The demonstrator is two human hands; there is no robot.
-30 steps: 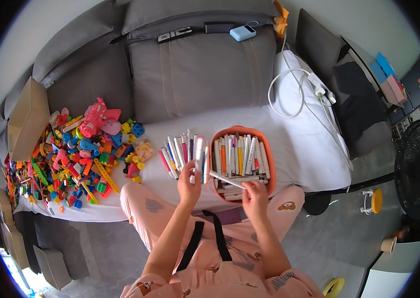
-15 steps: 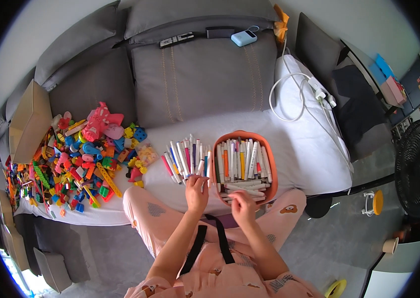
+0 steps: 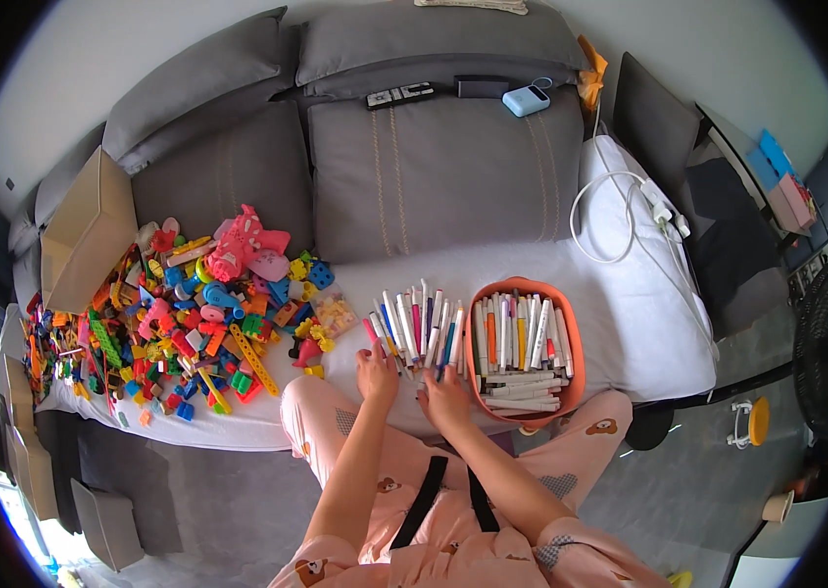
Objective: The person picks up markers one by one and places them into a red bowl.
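Note:
Several white-bodied markers with coloured caps, a marker pile, lie side by side on the white sofa cover. At the pile's lower left end is my left hand, its fingers apart beside a pink-capped marker. My right hand is at the lower right end of the same markers, fingers spread and touching or very near them. Neither hand lifts a marker. Just right of the pile stands an orange basket, filled with more markers, some upright in rows and some lying across its near end.
A large heap of toys and blocks spreads over the left of the sofa, with a beige box tipped behind it. A power strip with white cables lies at right. A remote control and light-blue power bank rest on the cushion.
My right hand has moved left from the basket's near edge to the loose markers. My left hand has shifted to the pile's left end. The whole view has shifted slightly.

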